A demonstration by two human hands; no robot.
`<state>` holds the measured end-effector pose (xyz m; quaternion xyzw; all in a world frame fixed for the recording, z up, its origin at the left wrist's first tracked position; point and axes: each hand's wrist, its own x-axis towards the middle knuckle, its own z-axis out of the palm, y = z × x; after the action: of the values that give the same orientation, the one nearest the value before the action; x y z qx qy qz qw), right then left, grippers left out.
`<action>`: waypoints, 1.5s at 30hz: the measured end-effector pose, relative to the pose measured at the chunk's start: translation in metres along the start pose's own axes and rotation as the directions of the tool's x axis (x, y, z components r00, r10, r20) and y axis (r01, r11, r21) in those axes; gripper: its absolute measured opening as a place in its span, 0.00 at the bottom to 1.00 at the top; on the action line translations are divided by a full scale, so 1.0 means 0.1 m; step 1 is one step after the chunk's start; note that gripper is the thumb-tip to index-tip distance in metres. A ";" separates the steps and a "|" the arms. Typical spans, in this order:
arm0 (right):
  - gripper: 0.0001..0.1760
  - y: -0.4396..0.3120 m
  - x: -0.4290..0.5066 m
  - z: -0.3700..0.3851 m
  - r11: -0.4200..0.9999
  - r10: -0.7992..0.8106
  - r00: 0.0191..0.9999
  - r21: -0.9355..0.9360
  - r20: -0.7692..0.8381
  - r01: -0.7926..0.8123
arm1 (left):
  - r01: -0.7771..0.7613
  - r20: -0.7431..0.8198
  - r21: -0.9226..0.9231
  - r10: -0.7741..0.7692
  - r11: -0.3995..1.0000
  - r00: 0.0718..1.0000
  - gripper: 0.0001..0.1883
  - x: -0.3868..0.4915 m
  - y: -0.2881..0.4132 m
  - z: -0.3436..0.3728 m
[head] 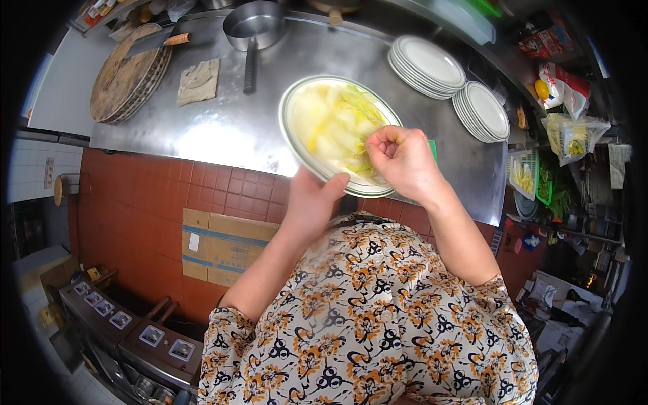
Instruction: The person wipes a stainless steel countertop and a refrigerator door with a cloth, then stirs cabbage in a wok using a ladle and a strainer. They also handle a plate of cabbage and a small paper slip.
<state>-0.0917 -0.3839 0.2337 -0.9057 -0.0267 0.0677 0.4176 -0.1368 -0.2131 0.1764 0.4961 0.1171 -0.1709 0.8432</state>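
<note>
My left hand (314, 200) holds an oval white plate (296, 136) by its near rim, thumb on top and fingers beneath. Green lines run around the rim, and the plate is tilted above the front of the steel worktop (228, 121). Pale and yellow-green leaf vegetable pieces, apparently napa cabbage (336, 126), cover it, partly blurred. Over the plate's right side is my right hand (405, 159), its fingers curled in beside the leaves. Whether a piece is pinched between those fingertips cannot be made out.
Stacked oval plates (428, 61) and a second stack (483, 109) stand at the right. A saucepan (253, 30), a folded cloth (199, 83) and a round chopping block (131, 76) bearing a cleaver (152, 43) lie leftward. Flattened cardboard (228, 243) covers some floor tiles.
</note>
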 end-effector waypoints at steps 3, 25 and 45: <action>0.04 0.07 0.02 -0.02 0.980 0.053 0.998 0.194 0.013 -0.055 | 0.032 0.011 0.011 -0.033 0.999 0.999 0.22 0.01 0.01 -0.01; 0.03 0.31 0.05 -0.39 0.611 0.223 0.960 0.742 0.172 -0.275 | 0.106 0.075 -0.072 -0.101 0.992 0.992 0.22 0.07 0.02 0.00; 0.03 1.13 -0.21 -0.69 0.217 0.218 0.956 0.946 0.194 -0.242 | 0.071 0.075 -0.194 -0.057 0.978 0.996 0.26 0.24 -0.18 -0.20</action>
<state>-0.1034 -0.5113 0.1939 -0.4560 0.1499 0.1393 0.8661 -0.1227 -0.2080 0.1436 0.4001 0.1201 -0.2024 0.8858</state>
